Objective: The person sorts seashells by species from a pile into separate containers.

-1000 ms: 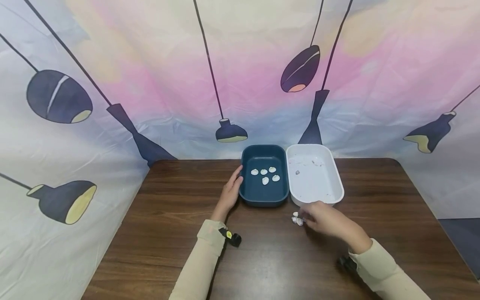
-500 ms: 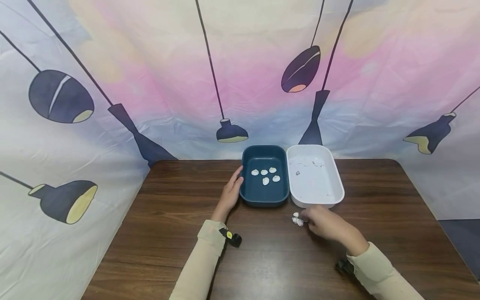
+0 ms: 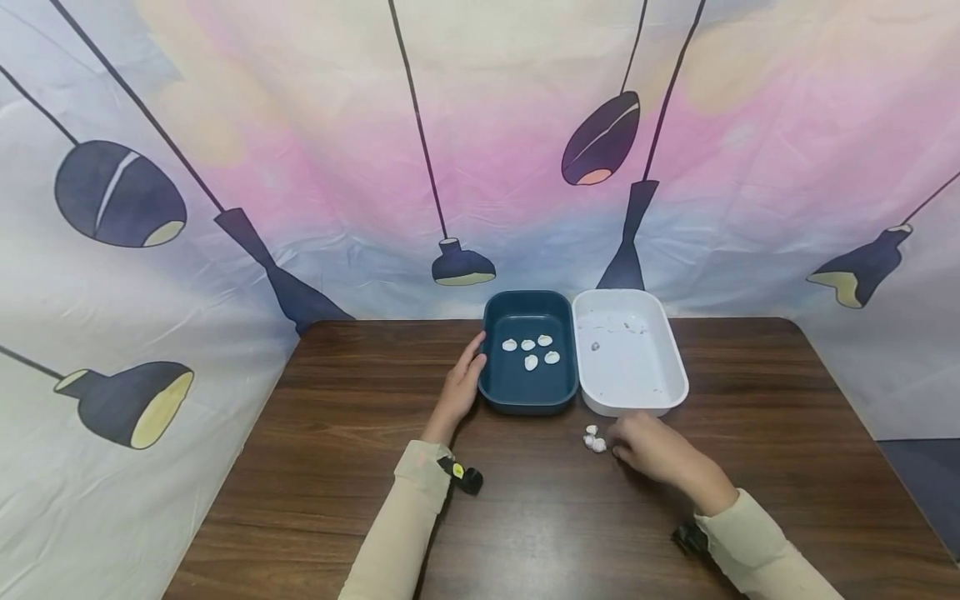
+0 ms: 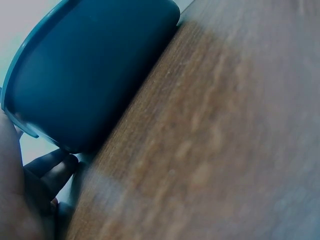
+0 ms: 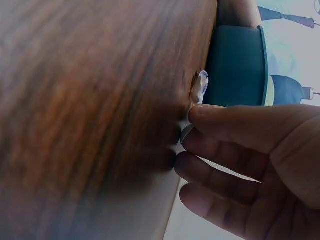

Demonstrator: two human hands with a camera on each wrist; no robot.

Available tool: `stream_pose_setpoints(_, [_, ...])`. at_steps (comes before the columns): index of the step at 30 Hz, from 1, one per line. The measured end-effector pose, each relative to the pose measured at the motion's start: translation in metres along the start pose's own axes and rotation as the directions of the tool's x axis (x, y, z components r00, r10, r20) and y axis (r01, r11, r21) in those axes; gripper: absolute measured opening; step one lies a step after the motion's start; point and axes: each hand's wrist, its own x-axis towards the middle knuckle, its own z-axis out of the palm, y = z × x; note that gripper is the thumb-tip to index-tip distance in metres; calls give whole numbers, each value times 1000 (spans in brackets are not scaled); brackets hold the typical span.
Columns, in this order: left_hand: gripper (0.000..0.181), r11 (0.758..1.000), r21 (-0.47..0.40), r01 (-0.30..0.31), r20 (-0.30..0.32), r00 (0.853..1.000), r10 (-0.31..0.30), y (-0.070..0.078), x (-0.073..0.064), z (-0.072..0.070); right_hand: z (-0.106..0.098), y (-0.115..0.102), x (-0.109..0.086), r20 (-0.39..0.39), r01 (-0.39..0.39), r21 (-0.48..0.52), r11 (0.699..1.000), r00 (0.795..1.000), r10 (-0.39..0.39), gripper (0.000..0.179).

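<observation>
A dark teal tray (image 3: 528, 396) holds several small white seashells (image 3: 528, 345). My left hand (image 3: 460, 387) rests against its left wall with the fingers stretched along the outside; in the left wrist view, fingertips (image 4: 60, 167) touch low on that wall. My right hand (image 3: 652, 450) is down on the table just in front of the white tray (image 3: 630, 383). In the right wrist view, its thumb and index finger pinch a small pale shell (image 5: 186, 133), mostly hidden by the fingertips. Close to its left lies a small cluster of shells (image 3: 597, 444).
Inside the white tray are one small greyish shell (image 3: 596, 346) and tiny fragments. Both trays stand side by side at the back of the brown wooden table (image 3: 525, 517). Behind them hangs a backdrop (image 3: 510, 192) printed with lamps. Each wrist carries a black camera (image 3: 468, 479).
My right hand has drawn slightly right and nearer to me, away from the shell cluster. The left hand and both trays have stayed where they were.
</observation>
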Motion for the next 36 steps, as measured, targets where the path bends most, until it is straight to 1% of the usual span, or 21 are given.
stream_pose_setpoints(2, [53, 1000, -1, -1, 3, 1000, 1, 0, 0, 0, 0, -1, 0, -1, -5, -7, 1000, 1000, 5, 19])
stream_pose_setpoints(10, [53, 1000, -1, 4, 0, 1000, -4, -1, 1, 0, 4, -4, -1, 20, -73, 1, 997, 997, 73, 26])
stream_pose_setpoints(19, [53, 1000, -11, 3, -1, 1000, -3, -1, 0, -1, 3, -3, -5, -23, -13, 11, 1000, 1000, 13, 37])
stream_pose_setpoints(22, [52, 1000, -18, 1, 0, 1000, -1, -2, 0, -1, 1, -4, -6, -29, -18, 17, 1000, 999, 18, 38])
stream_pose_setpoints(27, [53, 1000, -20, 7, 2, 1000, -7, -3, -1, -1, -2, -6, -8, -20, -42, 35, 999, 999, 42, 34])
stream_pose_setpoints(33, [52, 1000, -5, 20, -4, 1000, -20, -2, -1, -1, -5, -7, -7, -15, -35, 45, 998, 999, 36, 33])
stream_pose_setpoints(36, [52, 1000, -2, 17, -3, 1000, -17, -1, 0, 0, -8, -7, -7, -8, -28, 63, 998, 1000, 28, 34])
